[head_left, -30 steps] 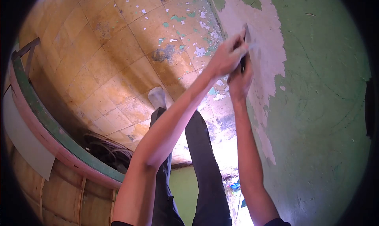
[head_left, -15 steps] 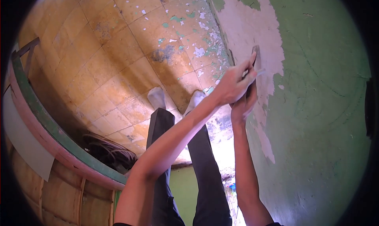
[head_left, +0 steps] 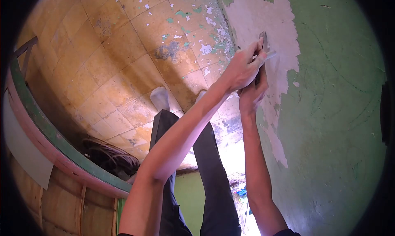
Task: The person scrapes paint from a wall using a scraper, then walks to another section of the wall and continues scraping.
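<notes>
Both my hands are wrapped round one long, flat scraping tool (head_left: 264,39), whose greyish end points up along the wall. My left hand (head_left: 242,69) grips it nearer that end, fingers closed. Just below, my right hand (head_left: 253,96) is closed round its lower, darker part. A pale, translucent strip (head_left: 270,54) sticks out beside my left fingers; I cannot make out what it is. The tool lies against or close to the bare pinkish patch (head_left: 279,26) of the wall, where the green paint (head_left: 337,112) is gone.
Paint flakes (head_left: 205,49) litter the yellowish tiled floor (head_left: 119,50) along the wall's foot. My feet in socks (head_left: 159,98) stand on the tiles. To the left is a green and pink board edge (head_left: 61,143), with a coiled dark bundle (head_left: 111,155) beside it. Bright light falls behind my legs.
Both hands and the tool have moved up along the bare patch and slightly left. The grip looks the same, and the view has shifted a little.
</notes>
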The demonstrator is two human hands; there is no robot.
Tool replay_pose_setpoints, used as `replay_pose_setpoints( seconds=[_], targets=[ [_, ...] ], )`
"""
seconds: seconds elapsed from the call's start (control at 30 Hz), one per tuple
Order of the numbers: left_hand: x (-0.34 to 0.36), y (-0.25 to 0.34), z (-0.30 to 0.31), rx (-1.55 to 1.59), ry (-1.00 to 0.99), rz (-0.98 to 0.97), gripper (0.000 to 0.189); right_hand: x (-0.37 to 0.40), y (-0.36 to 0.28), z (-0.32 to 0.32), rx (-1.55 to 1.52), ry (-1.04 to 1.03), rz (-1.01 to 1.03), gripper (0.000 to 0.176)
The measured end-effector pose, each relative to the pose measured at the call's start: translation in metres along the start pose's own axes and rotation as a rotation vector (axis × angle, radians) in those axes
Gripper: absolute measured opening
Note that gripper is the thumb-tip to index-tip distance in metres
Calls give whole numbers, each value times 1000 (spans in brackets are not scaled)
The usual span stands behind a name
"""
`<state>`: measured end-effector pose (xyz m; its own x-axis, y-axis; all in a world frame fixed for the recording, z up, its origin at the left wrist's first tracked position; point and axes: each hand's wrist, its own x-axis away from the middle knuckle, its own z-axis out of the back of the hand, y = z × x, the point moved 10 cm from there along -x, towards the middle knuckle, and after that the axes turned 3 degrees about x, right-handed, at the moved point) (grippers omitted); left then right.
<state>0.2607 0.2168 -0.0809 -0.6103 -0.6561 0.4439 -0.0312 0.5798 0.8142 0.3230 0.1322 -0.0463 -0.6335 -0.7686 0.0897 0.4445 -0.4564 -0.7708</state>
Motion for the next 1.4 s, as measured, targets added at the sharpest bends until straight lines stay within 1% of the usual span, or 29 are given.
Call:
replay_pose_setpoints(
  seconds=[0.1,0.13,0.17,0.27,0.3,0.33,0.4,0.43,0.47,0.53,0.63,0.7,0.73,0.8,0.83,0.9,0.93,1.0,1.03,1.07,1.13,1.17,1.2,1.23,1.27,1.3,1.37,1.4],
  targets=[
    [10,1,-10,-55,-31,-56,35,16,-3,8,-173,3,-201,50],
    [10,8,-12,-60,-15,-124,35,15,-3,8,-191,-6,-229,50],
    [6,5,-11,-70,-8,-105,35,13,-2,7,-198,-18,-245,50],
    [-9,-1,5,-105,15,-38,35,-7,6,-12,-121,-57,-180,51],
    [-13,0,13,-115,27,-18,34,-5,8,-17,-112,-65,-202,51],
    [-19,2,19,-124,40,-7,34,3,11,-18,-121,-88,-293,51],
    [-22,4,42,-83,165,49,33,37,14,-11,-140,-121,-495,51],
    [-25,7,53,-62,232,70,32,60,13,-6,-140,-138,-555,52],
    [-28,17,69,-108,344,111,31,87,17,1,-125,-145,-590,52],
    [-58,27,80,-287,376,-26,32,139,26,6,-60,-175,-596,52],
    [-75,50,72,-255,414,-132,29,196,41,-5,4,-243,-623,54],
    [-76,50,61,-129,427,-133,29,221,46,-20,3,-297,-703,53],
    [-74,50,56,-148,455,-195,28,232,46,-26,0,-325,-750,52],
    [-66,47,41,-186,497,-318,28,248,46,-36,6,-371,-719,51],
    [-62,42,34,-170,517,-290,28,257,44,-38,44,-394,-670,52],
    [-51,31,24,-137,560,-234,28,293,59,-42,80,-489,-651,49],
    [-49,19,17,-85,510,-207,28,293,57,-41,96,-526,-644,46],
    [-26,-4,-5,-152,486,-202,29,294,52,-41,125,-607,-626,41],
    [-10,-21,-22,-147,414,-113,29,327,82,-49,-75,-571,-740,35],
    [5,-38,-38,-138,341,-24,29,331,78,-48,-81,-553,-581,34],
    [20,-64,-56,-14,250,40,29,331,68,-55,40,-590,-321,32],
    [21,-76,-64,51,205,73,29,336,66,-65,167,-647,-220,32],
    [11,-68,-58,165,229,79,30,336,69,-65,173,-651,-256,31],
    [-8,-46,-39,133,317,-30,29,335,70,-65,179,-656,-292,30],
    [-20,-24,-25,102,407,-134,29,324,66,-56,64,-608,-465,30],
    [-22,-1,-20,94,460,-193,29,320,65,-53,25,-596,-541,30],
    [-22,40,-13,71,556,-323,28,323,65,-53,28,-617,-568,30],
    [-13,36,-20,85,589,-349,27,326,65,-54,34,-630,-569,30]
  ],
)
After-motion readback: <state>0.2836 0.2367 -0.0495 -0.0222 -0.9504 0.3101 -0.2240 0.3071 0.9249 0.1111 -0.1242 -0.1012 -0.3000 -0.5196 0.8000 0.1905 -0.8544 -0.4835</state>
